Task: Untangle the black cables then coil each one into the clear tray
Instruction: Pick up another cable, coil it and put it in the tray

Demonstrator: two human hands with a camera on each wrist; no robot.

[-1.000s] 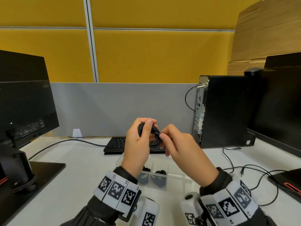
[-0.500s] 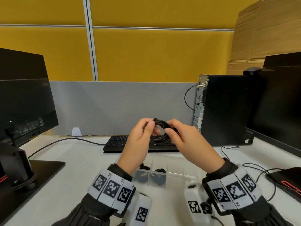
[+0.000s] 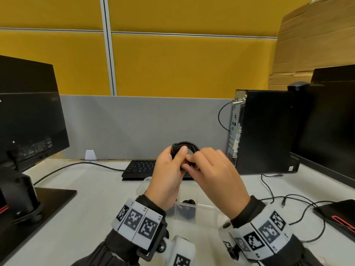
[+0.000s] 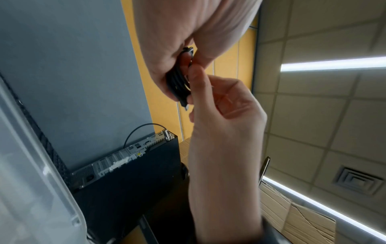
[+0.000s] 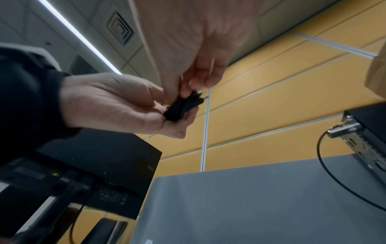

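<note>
Showing mid-task progress: one coiled black cable [image 3: 185, 148] is pinched by left hand [image 3: 169, 179] and right hand [image 3: 215, 175] above the clear tray [image 3: 203, 208], where coils [image 3: 187, 209] are already stowed, while loose cables [image 3: 299, 208] are left.

Mustard-yellow fabric wall panels [image 3: 182, 64] rise behind a low grey desk partition [image 3: 146, 125] and white desk [image 3: 92, 198]; tiled ceiling [image 4: 325, 115] carries strip lights [image 4: 332, 63].

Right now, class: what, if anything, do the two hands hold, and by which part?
A coiled black cable: the left hand grips the coil's left side, and the right hand pinches its lower right.
</note>
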